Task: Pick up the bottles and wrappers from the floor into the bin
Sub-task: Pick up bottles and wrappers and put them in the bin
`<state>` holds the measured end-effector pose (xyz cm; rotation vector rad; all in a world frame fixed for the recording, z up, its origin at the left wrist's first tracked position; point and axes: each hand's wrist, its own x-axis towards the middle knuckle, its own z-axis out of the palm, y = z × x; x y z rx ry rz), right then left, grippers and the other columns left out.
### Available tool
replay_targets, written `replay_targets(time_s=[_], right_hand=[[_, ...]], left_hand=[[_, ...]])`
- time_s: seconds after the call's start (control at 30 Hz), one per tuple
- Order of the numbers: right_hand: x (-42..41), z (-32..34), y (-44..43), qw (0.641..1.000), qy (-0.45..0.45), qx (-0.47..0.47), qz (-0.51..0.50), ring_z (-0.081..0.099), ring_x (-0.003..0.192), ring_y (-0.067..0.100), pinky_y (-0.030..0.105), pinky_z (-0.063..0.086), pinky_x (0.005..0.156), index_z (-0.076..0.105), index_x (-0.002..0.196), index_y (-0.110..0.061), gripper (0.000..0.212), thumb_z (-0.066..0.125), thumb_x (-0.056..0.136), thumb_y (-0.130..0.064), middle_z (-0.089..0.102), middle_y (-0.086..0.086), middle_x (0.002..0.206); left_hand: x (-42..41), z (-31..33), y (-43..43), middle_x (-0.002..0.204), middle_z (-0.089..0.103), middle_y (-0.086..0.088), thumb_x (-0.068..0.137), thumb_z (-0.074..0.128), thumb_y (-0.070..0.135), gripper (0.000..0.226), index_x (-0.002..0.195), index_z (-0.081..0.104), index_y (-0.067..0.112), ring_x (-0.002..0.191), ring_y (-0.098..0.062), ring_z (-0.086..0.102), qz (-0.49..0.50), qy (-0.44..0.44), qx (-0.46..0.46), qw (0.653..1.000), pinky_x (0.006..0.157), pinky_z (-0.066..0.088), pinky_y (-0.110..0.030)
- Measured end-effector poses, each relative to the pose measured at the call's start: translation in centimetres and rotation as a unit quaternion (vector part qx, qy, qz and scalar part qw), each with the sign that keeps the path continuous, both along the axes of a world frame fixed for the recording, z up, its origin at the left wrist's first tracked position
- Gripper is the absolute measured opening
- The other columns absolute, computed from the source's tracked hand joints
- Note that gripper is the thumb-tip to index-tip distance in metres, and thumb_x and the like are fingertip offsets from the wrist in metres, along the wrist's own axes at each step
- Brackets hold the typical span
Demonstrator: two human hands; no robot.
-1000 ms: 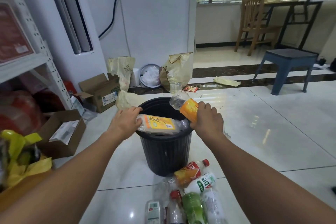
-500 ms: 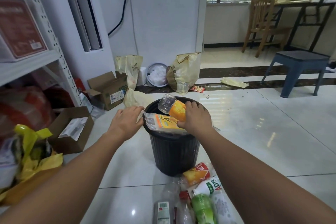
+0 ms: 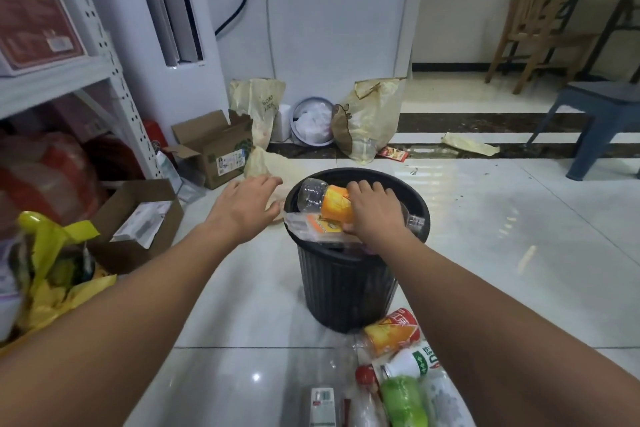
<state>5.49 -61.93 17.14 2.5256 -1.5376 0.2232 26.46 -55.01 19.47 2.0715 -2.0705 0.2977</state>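
A black ribbed bin (image 3: pixel 346 291) stands on the white tile floor in front of me. My right hand (image 3: pixel 374 215) grips a clear bottle with an orange label (image 3: pixel 325 201) lying across the bin's mouth. Under it a clear wrapper with an orange print (image 3: pixel 311 227) lies on the near-left rim. My left hand (image 3: pixel 247 206) hovers just left of the bin with fingers spread, holding nothing. Several bottles lie on the floor close to me: one with an orange label (image 3: pixel 393 331), a white one (image 3: pixel 414 360) and a green one (image 3: pixel 403 402).
A metal shelf (image 3: pixel 69 80) and open cardboard boxes (image 3: pixel 214 146) stand at the left, a yellow bag (image 3: pixel 52 274) nearer. Yellowish plastic bags (image 3: pixel 370 118) lean on the wall behind the bin. A red wrapper (image 3: pixel 393 153) and a blue stool (image 3: pixel 595 125) are at the right.
My left hand let go of the wrapper, which now rests on the bin's rim, and drew back to the left. My right hand lowered the orange-label bottle onto the bin's mouth.
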Motion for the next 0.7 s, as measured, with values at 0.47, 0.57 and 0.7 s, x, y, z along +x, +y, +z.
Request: replay_targets(time_s=[0.47,0.57,0.7], right_hand=[[-0.1,-2.3,-0.3,0.972,0.063,0.168,-0.153,0.014,0.141,0.036,0.053,0.011,0.113,0.010,0.150,-0.011,0.092,0.047,0.086,-0.065,0.019,0.014,0.154],[-0.1,-1.8,-0.1,0.975,0.042,0.146,-0.160,0.017,0.141,0.036,0.051,0.013,0.113,-0.001,0.152,-0.011,0.107,0.054,0.081,-0.068,0.020,0.015,0.154],[-0.2,-0.6,0.2,0.990,0.011,0.073,-0.119,0.029,0.136,0.034,0.046,0.024,0.110,0.009,0.151,-0.010,0.104,0.055,0.079,-0.069,0.032,0.014,0.148]], left_hand=[[1.5,-1.2,0.7,0.137,0.046,-0.001,0.096,0.037,0.034,0.045,0.139,0.035,0.022,0.124,-0.020,0.042,0.029,-0.014,0.025,0.999,0.100,0.030,-0.039],[1.4,-0.7,0.8,0.137,0.046,-0.001,0.096,0.036,0.034,0.045,0.139,0.035,0.022,0.125,-0.020,0.041,0.028,-0.015,0.023,0.999,0.101,0.030,-0.039],[0.8,0.0,1.1,0.137,0.046,-0.001,0.096,0.037,0.033,0.045,0.139,0.035,0.022,0.126,-0.020,0.041,0.026,-0.015,0.016,0.999,0.101,0.029,-0.039]])
